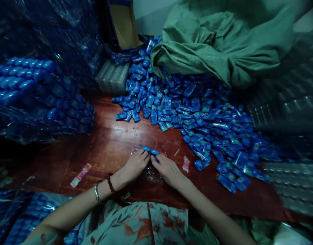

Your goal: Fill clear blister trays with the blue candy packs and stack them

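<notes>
My left hand (136,164) and my right hand (167,168) are side by side over a clear plastic tray (153,174) near the table's front edge. Two small blue packets (154,152) show at the tray's far side, just beyond my fingertips. The fingers of both hands are bent and closed down there. Whether they grip a packet or the tray is hidden. Behind my hands lies a large heap of blue packets (166,105), spread from the back to the right.
Wrapped stacks of filled blue trays (44,98) stand at the left. Clear trays (114,76) sit at the back and more (294,187) at the right. A green sack (192,58) rests behind the heap. Pink wrappers (80,175) lie on the table (108,136).
</notes>
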`<state>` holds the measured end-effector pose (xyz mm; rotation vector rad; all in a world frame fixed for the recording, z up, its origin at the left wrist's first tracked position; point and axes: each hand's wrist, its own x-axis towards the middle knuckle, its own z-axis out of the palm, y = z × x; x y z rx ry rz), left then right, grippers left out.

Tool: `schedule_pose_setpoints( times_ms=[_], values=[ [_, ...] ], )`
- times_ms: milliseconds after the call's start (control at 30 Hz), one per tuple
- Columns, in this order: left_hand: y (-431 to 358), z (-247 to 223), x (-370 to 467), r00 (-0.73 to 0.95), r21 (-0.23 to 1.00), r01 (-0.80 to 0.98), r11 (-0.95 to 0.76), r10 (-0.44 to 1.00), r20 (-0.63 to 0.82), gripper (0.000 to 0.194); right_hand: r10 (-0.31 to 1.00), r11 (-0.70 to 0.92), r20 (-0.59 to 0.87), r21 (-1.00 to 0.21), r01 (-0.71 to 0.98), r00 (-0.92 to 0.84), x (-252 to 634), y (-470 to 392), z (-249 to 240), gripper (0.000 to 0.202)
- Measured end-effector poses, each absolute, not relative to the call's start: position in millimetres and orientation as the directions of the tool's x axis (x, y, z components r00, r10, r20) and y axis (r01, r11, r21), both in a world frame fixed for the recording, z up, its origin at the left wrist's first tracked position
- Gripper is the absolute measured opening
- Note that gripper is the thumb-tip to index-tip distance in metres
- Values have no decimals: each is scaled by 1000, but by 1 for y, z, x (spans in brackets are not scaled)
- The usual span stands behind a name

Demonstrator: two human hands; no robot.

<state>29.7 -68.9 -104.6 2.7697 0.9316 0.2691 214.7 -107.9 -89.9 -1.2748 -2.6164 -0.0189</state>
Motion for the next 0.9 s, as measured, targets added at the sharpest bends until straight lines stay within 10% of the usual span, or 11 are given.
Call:
schedule_pose_setpoints(
  times_ms=[167, 400, 500, 700, 900],
  values=[
    [-82, -119, 22, 736, 238, 582, -777, 629, 253, 37, 787, 571, 363, -122, 812, -499, 219, -116, -96, 27],
    [-38, -118, 13, 421, 463, 538, -705, 700, 577, 31, 904, 187, 421, -542, 819, 72, 247, -57, -116, 29],
    [27, -107, 23, 319, 488, 688, -537, 828, 461, 24, 950, -16, 269, -465, 885, 158, 251, -6, -111, 30],
    [91, -96, 42, 419, 126, 893, -431, 901, 112, 29, 996, -77, -53, -186, 980, 68, 231, 32, -88, 40],
    [81, -97, 62, 492, 142, 851, -506, 862, 124, 33, 992, -36, -127, -316, 948, -5, 238, -4, -95, 64]
  ],
)
